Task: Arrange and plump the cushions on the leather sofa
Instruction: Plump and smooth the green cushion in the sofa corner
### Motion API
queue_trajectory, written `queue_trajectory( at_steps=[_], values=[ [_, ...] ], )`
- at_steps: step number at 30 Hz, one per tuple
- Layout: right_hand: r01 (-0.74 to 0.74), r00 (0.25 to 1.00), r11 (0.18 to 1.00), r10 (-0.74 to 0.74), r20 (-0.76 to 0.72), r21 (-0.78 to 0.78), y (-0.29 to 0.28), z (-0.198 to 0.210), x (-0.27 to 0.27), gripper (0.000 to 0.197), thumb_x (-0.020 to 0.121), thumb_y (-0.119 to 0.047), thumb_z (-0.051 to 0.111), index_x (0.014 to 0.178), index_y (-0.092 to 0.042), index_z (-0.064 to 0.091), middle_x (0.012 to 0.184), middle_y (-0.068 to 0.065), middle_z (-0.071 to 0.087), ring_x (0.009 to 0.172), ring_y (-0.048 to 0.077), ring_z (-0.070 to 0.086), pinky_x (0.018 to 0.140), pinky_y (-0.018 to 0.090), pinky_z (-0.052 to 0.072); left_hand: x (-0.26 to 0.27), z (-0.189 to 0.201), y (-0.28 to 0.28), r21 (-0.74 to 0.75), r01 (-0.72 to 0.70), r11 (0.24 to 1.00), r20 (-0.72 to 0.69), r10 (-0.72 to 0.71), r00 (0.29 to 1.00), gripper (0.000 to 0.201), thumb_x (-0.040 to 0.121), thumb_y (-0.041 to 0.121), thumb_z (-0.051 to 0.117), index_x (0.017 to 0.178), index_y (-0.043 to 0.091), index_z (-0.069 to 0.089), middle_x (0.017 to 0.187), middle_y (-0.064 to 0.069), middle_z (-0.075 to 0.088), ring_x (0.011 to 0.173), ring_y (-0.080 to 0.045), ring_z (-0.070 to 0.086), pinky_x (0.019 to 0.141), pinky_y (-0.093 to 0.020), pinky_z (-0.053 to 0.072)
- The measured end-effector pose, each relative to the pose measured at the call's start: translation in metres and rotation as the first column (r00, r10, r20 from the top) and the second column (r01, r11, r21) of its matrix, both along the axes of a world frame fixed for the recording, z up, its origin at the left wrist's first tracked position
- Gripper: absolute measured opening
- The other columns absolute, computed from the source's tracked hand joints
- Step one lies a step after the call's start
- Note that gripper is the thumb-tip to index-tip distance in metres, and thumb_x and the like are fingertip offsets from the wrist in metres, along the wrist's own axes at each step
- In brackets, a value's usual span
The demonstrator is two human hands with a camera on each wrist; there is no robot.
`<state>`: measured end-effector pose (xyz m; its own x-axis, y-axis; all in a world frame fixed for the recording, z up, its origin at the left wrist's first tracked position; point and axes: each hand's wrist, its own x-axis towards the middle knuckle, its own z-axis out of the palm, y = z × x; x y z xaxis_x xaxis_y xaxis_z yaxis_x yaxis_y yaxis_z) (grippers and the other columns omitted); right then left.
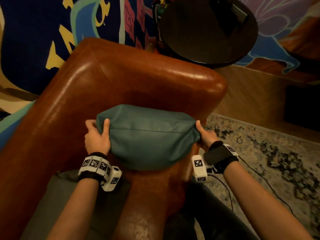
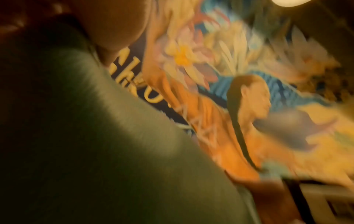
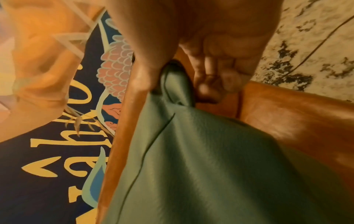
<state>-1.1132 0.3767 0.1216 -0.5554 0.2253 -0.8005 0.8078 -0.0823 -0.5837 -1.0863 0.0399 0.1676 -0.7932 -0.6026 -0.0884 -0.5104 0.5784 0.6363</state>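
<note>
Two hands are on one teal leather cushion [image 1: 149,135], and you have it by its ends. Your left hand [image 1: 97,135] sits left of centre in the head view, thumb laid over the top of the cushion's left corner with the fingers curled behind it. Your right hand [image 1: 205,134], right of centre, has the opposite corner bunched between thumb and fingers; the right wrist view shows the leather gathered into a tight pucker there. The left wrist view is too blurred to add anything about that hold.

The cushion fills the middle of the frame, in front of the brown leather sofa's [image 1: 121,78] backrest and beside its arm; whether its underside touches the seat is hidden. It looks swollen in the middle, so this reads as the plumping step, with placement not yet finished.

Next, press both ends inward or give a short shake to even the filling, then set the cushion upright into the corner against the backrest and release both corners together. Watch the cable [image 1: 259,175] trailing over the patterned rug [image 1: 277,149] at the lower right.
</note>
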Motion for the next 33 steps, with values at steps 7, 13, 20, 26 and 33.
queue_trajectory(
  at_steps=[7, 13, 20, 26, 33],
  values=[
    [0.049, 0.979, 0.972, -0.002, -0.203, 0.228, 0.024, 0.02, -0.006, 0.056, 0.055, -0.062, 0.075, 0.06, -0.011, 0.054, 0.066, 0.008, 0.059, 0.066, 0.022, 0.057, 0.075, 0.034, 0.044, -0.014, 0.011, -0.006, 0.049, 0.025, 0.998, -0.287, -0.009, 0.958, 0.035, 0.099, 0.033, 0.047, 0.094, 0.003, 0.064, 0.084, -0.017, 0.065, 0.077, -0.026, 0.058, 0.069, -0.035, 0.042],
    [-0.359, 0.918, 0.836, 0.396, -0.004, 0.416, 0.022, 0.018, 0.004, 0.067, 0.086, -0.067, 0.042, 0.055, -0.009, 0.046, 0.058, 0.013, 0.048, 0.053, 0.026, 0.045, 0.057, 0.033, 0.034, -0.011, -0.009, 0.012, 0.093, -0.003, 0.996, -0.13, 0.015, 0.991, 0.043, 0.098, 0.045, 0.044, 0.104, 0.009, 0.066, 0.097, -0.018, 0.07, 0.094, -0.037, 0.063, 0.083, -0.045, 0.05],
    [-0.257, 0.92, 0.814, 0.37, -0.125, 0.521, 0.034, 0.029, 0.0, 0.058, 0.085, -0.057, 0.059, 0.052, -0.009, 0.063, 0.059, 0.015, 0.062, 0.066, 0.034, 0.06, 0.065, 0.031, 0.043, -0.004, -0.002, -0.006, 0.039, 0.001, 0.999, -0.197, 0.006, 0.98, 0.044, 0.099, 0.041, 0.045, 0.085, 0.006, 0.067, 0.082, -0.019, 0.069, 0.081, -0.036, 0.065, 0.074, -0.043, 0.05],
    [-0.448, 0.788, 0.555, 0.615, 0.016, 0.701, 0.02, 0.032, -0.004, 0.049, 0.093, -0.056, 0.042, 0.083, -0.011, 0.06, 0.072, 0.009, 0.057, 0.08, 0.034, 0.061, 0.067, 0.037, 0.048, 0.002, -0.002, 0.01, -0.266, -0.075, 0.961, 0.102, 0.106, 0.989, 0.036, 0.095, 0.044, 0.047, 0.114, 0.014, 0.052, 0.111, -0.02, 0.061, 0.106, -0.04, 0.054, 0.082, -0.048, 0.043],
    [-0.399, 0.523, 0.575, 0.783, -0.338, 0.714, -0.026, 0.086, -0.004, 0.04, 0.095, -0.035, 0.054, 0.064, -0.01, 0.052, 0.051, 0.002, 0.044, 0.054, 0.023, 0.047, 0.054, 0.029, 0.022, 0.011, 0.048, 0.111, 0.258, 0.585, 0.768, 0.007, -0.607, 0.794, 0.077, 0.063, 0.066, 0.059, 0.132, 0.032, 0.048, 0.149, -0.004, 0.035, 0.145, -0.022, 0.019, 0.118, -0.048, 0.015]
  ],
)
